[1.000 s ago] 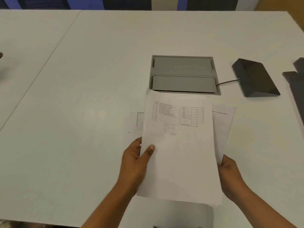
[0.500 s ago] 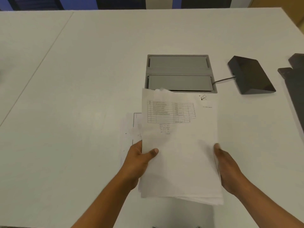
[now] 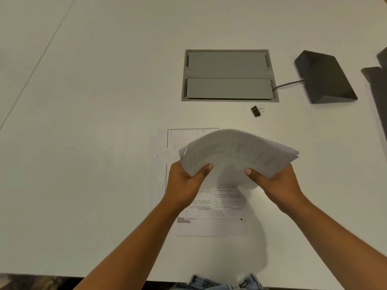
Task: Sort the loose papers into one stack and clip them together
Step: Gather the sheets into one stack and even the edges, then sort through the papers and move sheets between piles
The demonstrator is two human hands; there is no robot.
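Observation:
A bundle of white printed papers (image 3: pixel 234 153) is held up off the white table, bowed upward in the middle. My left hand (image 3: pixel 186 181) grips its left side and my right hand (image 3: pixel 276 181) grips its right side, thumbs on top. Under the bundle, one or two printed sheets (image 3: pixel 211 218) lie flat on the table, partly hidden by my hands. A black binder clip (image 3: pixel 257 111) lies on the table beyond the bundle, a little to the right, apart from both hands.
A grey recessed cable box with two lids (image 3: pixel 229 75) sits in the table behind the clip. A dark wedge-shaped device (image 3: pixel 324 77) with a cable lies to its right. Dark objects (image 3: pixel 377 84) are at the right edge. The table's near edge (image 3: pixel 104 277) is close to me.
The bundle was lying flat against the table; both hands have now lifted and bowed it. The binder clip and the sheets beneath have come into view.

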